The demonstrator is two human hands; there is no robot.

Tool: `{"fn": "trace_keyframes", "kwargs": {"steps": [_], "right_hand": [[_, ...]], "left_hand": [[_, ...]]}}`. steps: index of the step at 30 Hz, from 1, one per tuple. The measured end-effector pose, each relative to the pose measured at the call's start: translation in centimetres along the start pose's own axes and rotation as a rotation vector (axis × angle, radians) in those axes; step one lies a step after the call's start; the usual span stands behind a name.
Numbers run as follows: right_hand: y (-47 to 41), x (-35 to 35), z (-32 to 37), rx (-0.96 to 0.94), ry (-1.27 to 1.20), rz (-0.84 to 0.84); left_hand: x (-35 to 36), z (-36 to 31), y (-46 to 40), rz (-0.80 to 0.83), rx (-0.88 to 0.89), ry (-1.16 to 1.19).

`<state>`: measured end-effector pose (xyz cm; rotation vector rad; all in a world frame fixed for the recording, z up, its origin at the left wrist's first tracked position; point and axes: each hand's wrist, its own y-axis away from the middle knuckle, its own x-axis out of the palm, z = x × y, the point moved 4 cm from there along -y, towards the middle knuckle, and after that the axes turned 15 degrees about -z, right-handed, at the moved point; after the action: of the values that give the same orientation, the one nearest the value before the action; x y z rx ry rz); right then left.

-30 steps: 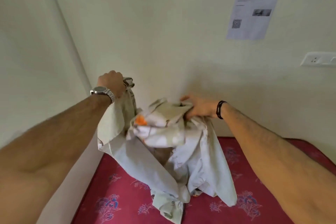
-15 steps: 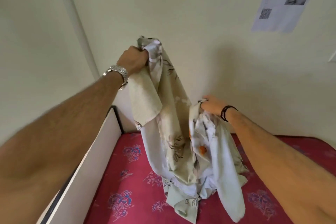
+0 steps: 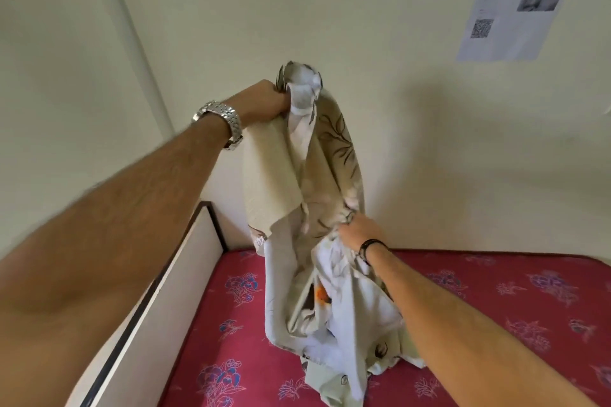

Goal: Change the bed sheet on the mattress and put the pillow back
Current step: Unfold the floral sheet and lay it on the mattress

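So the bed sheet [image 3: 317,195] is all bunched up in the middle of the frame, pale cream with a brownish leaf print, hanging in a long twisted column with its tail piled on the bare red floral mattress [image 3: 496,307] below. The left hand [image 3: 264,102] has a tight fist around the top end, held up high near the wall. The right hand [image 3: 358,233] is lower, fingers curled into the folds about halfway down, like it's hunting for an edge.

Looks to me like the unfolding step: sheet's not spread at all yet, mattress totally uncovered, no pillow anywhere in view. Next move probably needs finding two real corners and pulling them apart, otherwise it'll just stay a knot. White bed board [image 3: 158,307] runs along the lower left, some printed paper [image 3: 515,3] is stuck on the wall upper right.
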<state>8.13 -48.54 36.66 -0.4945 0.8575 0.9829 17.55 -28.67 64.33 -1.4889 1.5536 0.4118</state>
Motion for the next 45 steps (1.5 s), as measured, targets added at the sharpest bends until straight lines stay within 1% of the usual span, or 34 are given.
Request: {"fn": "trace_keyframes", "kwargs": {"steps": [1, 2, 3, 4, 5, 6, 7, 8, 10, 12, 15, 16, 17, 18, 20, 22, 23, 26, 28, 30, 31, 32, 35, 37, 38, 39, 41, 43, 45], "right_hand": [[-0.8, -1.0, -1.1, 0.076, -0.076, -0.066], [-1.8, -2.1, -2.2, 0.158, -0.174, -0.142], [-2.7, -3.3, -3.0, 0.212, -0.283, -0.229], [-3.5, -4.5, -3.5, 0.243, -0.378, -0.321], [-4.3, -5.7, -3.5, 0.253, -0.448, -0.405], [-4.9, -7.0, -3.2, 0.246, -0.485, -0.478], [-5.3, -8.4, -2.6, 0.230, -0.504, -0.544], [-5.8, -9.7, -1.9, 0.205, -0.522, -0.602], [-6.7, -11.9, -0.2, 0.118, -0.520, -0.687], [-8.1, -12.6, 1.8, 0.056, -0.489, -0.706], [-10.5, -13.2, 5.9, 0.042, -0.536, -0.662], [-11.3, -13.9, 7.7, 0.028, -0.582, -0.642], [-11.8, -15.0, 9.8, -0.005, -0.637, -0.630], [-12.3, -16.5, 11.8, -0.039, -0.688, -0.627], [-12.6, -20.7, 16.1, -0.136, -0.790, -0.661], [-12.1, -25.8, 20.5, -0.256, -0.879, -0.728], [-11.5, -28.4, 22.4, -0.304, -0.913, -0.758], [-9.9, -35.2, 26.6, -0.400, -1.011, -0.820], [-8.5, -38.0, 27.7, -0.464, -1.060, -0.834], [-7.4, -38.2, 27.4, -0.505, -1.059, -0.808], [-7.2, -37.3, 26.6, -0.508, -1.042, -0.781], [-7.2, -35.9, 25.8, -0.503, -1.012, -0.753], [-6.8, -29.7, 22.0, -0.444, -0.954, -0.604], [-5.8, -24.2, 18.6, -0.381, -0.949, -0.470], [-5.2, -21.5, 16.8, -0.357, -0.925, -0.398], [-4.1, -18.1, 14.7, -0.327, -0.871, -0.304], [-2.1, -11.2, 10.1, -0.271, -0.700, -0.116], [0.6, -4.7, 5.4, -0.232, -0.500, 0.078], [3.2, 0.5, 1.3, -0.240, -0.269, 0.242]], "left_hand": [[0.4, 1.5, 0.2, 0.070, 0.039, -0.054], [1.3, 3.3, 0.7, 0.176, 0.072, -0.152], [2.4, 5.8, 1.3, 0.286, 0.070, -0.280], [3.6, 8.8, 2.0, 0.361, 0.032, -0.416], [4.5, 11.8, 2.8, 0.379, -0.022, -0.539], [5.0, 14.7, 3.5, 0.340, -0.088, -0.633], [5.3, 17.4, 4.0, 0.252, -0.165, -0.673], [5.3, 19.6, 4.5, 0.155, -0.258, -0.659], [5.2, 21.8, 5.7, 0.006, -0.443, -0.539], [6.0, 22.6, 6.1, -0.024, -0.648, -0.309], [7.0, 22.0, 5.3, 0.024, -1.050, 0.283], [6.6, 21.3, 4.1, 0.024, -1.100, 0.444], [5.4, 20.4, 2.4, -0.015, -1.094, 0.568], [3.7, 19.3, 0.4, -0.073, -1.023, 0.662], [-1.8, 16.2, -3.6, -0.290, -0.810, 0.753], [-8.2, 12.9, -6.4, -0.546, -0.564, 0.686], [-11.0, 11.5, -7.5, -0.628, -0.455, 0.620], [-16.7, 7.4, -9.4, -0.757, -0.189, 0.509], [-18.9, 5.6, -8.9, -0.841, -0.058, 0.428], [-19.1, 5.3, -7.8, -0.914, -0.031, 0.304], [-18.5, 5.7, -6.8, -0.922, -0.059, 0.280], [-17.8, 6.3, -5.8, -0.917, -0.080, 0.302], [-15.0, 10.1, -2.6, -0.872, -0.177, 0.387], [-12.3, 13.8, 0.1, -0.847, -0.286, 0.341], [-11.0, 14.6, 2.1, -0.827, -0.329, 0.301], [-8.8, 16.2, 4.5, -0.779, -0.371, 0.246], [-4.5, 19.4, 9.5, -0.710, -0.387, 0.174], [0.2, 23.5, 15.5, -0.568, -0.478, 0.094], [4.4, 28.3, 21.6, -0.386, -0.623, -0.022]]}}
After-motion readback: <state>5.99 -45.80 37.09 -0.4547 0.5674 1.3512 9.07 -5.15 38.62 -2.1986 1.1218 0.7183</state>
